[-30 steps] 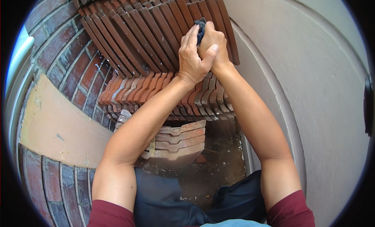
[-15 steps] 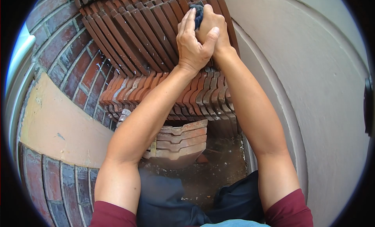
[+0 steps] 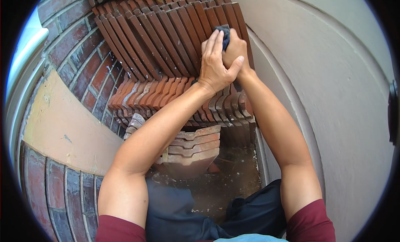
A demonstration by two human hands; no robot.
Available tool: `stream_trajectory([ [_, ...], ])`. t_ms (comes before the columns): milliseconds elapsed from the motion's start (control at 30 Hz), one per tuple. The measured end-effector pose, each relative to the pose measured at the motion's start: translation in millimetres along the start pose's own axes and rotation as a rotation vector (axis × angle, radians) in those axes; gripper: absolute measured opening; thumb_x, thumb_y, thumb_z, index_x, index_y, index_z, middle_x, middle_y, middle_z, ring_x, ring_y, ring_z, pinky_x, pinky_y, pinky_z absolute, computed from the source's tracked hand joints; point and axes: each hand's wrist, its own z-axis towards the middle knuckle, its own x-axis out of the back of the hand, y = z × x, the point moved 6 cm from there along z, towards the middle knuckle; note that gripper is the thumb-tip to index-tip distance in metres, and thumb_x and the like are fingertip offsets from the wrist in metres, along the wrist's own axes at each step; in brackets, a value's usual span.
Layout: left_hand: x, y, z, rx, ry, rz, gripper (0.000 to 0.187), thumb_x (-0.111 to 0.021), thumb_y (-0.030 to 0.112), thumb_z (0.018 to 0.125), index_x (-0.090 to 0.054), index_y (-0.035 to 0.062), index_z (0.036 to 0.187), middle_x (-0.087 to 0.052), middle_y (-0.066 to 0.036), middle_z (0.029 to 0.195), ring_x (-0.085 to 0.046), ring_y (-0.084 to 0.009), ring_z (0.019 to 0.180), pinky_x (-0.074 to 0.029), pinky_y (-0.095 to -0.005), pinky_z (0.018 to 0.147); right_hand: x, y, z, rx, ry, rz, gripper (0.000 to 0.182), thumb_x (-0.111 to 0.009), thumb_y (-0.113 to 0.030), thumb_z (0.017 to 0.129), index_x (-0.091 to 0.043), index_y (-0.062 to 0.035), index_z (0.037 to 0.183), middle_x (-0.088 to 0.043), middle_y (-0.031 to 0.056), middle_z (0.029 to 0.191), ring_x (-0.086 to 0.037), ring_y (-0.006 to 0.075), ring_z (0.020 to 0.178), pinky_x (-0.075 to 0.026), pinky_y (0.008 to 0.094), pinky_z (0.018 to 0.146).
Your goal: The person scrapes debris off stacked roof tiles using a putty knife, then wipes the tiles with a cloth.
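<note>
A crumpled dark blue cloth (image 3: 224,37) is squeezed between my two hands, in front of the brown roof tiles (image 3: 166,38). My right hand (image 3: 237,51) is closed around it like a fist. The long fingers of my left hand (image 3: 216,64) press on the cloth from the left, and its thumb crosses over the right hand. Most of the cloth is hidden inside the grip. Both forearms reach forward over a lower row of orange-red tiles (image 3: 156,94).
Nearer to me lies a short stack of pale tiles (image 3: 193,147) on the dirty dark floor (image 3: 237,175). A curved-looking brick wall (image 3: 85,54) with a beige panel (image 3: 68,121) rises on the left. The grey wall (image 3: 333,75) closes in the right side.
My joined hands have come down and slightly to the right, closer to me, with the cloth still between them. The tiles appear shifted a little as the view moved.
</note>
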Motion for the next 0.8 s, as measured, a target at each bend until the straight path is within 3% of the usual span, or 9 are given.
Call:
stream_trajectory([
  [67, 7.4, 6.0, 19.5, -0.064, 0.061, 0.008, 0.078, -0.071, 0.037, 0.082, -0.048, -0.0149, 0.135, -0.05, -0.035, 0.137, -0.05, -0.0451, 0.125, -0.039, -0.0474, 0.11, 6.4, -7.1, 18.7, 0.05, 0.059, 0.119, 0.032, -0.07, -0.024, 0.082, -0.057, 0.0028, 0.093, -0.067, 0.0285, 0.081, -0.067, 0.0482, 0.084, -0.054, 0.0505, 0.071],
  [100, 10.2, 9.0, 31.8, -0.119, 0.073, 0.032, 0.08, -0.069, 0.035, 0.08, -0.045, -0.0201, 0.133, -0.049, -0.037, 0.133, -0.047, -0.046, 0.123, -0.038, -0.0493, 0.11, 7.4, -8.9, 29.5, 0.056, 0.045, 0.125, 0.031, -0.07, -0.025, 0.081, -0.059, 0.0013, 0.092, -0.068, 0.0266, 0.083, -0.067, 0.0471, 0.085, -0.054, 0.0491, 0.072],
  [200, 5.6, 1.0, 51.9, -0.061, 0.151, 0.088, 0.067, -0.072, 0.032, 0.081, -0.056, -0.0122, 0.129, -0.058, -0.029, 0.132, -0.054, -0.0415, 0.123, -0.041, -0.0447, 0.109, 4.7, -7.4, 49.6, 0.078, -0.059, 0.025, 0.027, -0.069, -0.029, 0.078, -0.065, -0.0044, 0.088, -0.07, 0.0217, 0.087, -0.068, 0.0442, 0.084, -0.055, 0.0444, 0.072],
  [233, 1.5, -1.8, 49.9, -0.025, 0.144, 0.011, 0.068, -0.07, 0.031, 0.079, -0.056, -0.0181, 0.124, -0.057, -0.036, 0.127, -0.051, -0.046, 0.122, -0.038, -0.0493, 0.11, 0.0, 1.2, 47.1, 0.037, -0.043, 0.044, 0.028, -0.07, -0.03, 0.077, -0.065, -0.0044, 0.089, -0.07, 0.0222, 0.088, -0.068, 0.0442, 0.086, -0.055, 0.0448, 0.073],
  [500, -24.6, -3.8, -12.7, -0.048, 0.035, 0.09, 0.064, -0.069, 0.034, 0.085, -0.057, -0.013, 0.127, -0.059, -0.031, 0.13, -0.057, -0.0432, 0.116, -0.044, -0.0471, 0.105, -9.5, 52.0, -8.8, -0.164, -0.124, -0.018, 0.043, -0.071, -0.034, 0.076, -0.066, 0.0029, 0.097, -0.07, 0.028, 0.095, -0.067, 0.0464, 0.095, -0.055, 0.0499, 0.083],
  [600, -26.5, -14.4, -15.3, 0.085, -0.02, -0.105, 0.055, -0.068, 0.032, 0.088, -0.061, -0.0081, 0.125, -0.062, -0.027, 0.125, -0.061, -0.0387, 0.112, -0.047, -0.0438, 0.101, 2.7, 56.2, -17.8, -0.156, -0.245, 0.065, 0.042, -0.07, -0.033, 0.078, -0.067, 0.0047, 0.097, -0.07, 0.0289, 0.095, -0.067, 0.0457, 0.096, -0.054, 0.0491, 0.083],
  [667, -23.3, -18.4, -17.1, 0.189, -0.068, -0.105, 0.039, -0.073, 0.025, 0.088, -0.067, -0.0023, 0.116, -0.068, -0.015, 0.109, -0.067, -0.0226, 0.092, -0.053, -0.0329, 0.082, 15.0, 53.0, -17.7, -0.193, -0.336, 0.001, 0.035, -0.066, -0.026, 0.083, -0.068, 0.0062, 0.096, -0.07, 0.0294, 0.092, -0.068, 0.0445, 0.094, -0.054, 0.0475, 0.081],
  [733, -19.3, -24.5, -13.0, 0.364, -0.128, -0.28, 0.027, -0.072, 0.018, 0.084, -0.068, -0.0027, 0.101, -0.068, -0.017, 0.094, -0.068, -0.026, 0.085, -0.054, -0.0367, 0.08, 25.3, 54.6, -18.5, -0.224, -0.317, -0.089, 0.032, -0.064, -0.024, 0.086, -0.068, 0.0062, 0.096, -0.07, 0.0295, 0.089, -0.07, 0.0431, 0.09, -0.055, 0.0461, 0.079],
  [800, -5.9, -26.0, -1.0, 0.407, -0.052, -0.298, 0.018, -0.067, 0.01, 0.087, -0.067, -0.0011, 0.1, -0.07, -0.013, 0.089, -0.068, -0.0223, 0.078, -0.054, -0.0338, 0.075, 39.3, 55.6, -20.6, -0.293, -0.33, -0.054, 0.029, -0.062, -0.023, 0.092, -0.066, 0.0055, 0.092, -0.069, 0.027, 0.078, -0.071, 0.0378, 0.073, -0.055, 0.0449, 0.071],
])
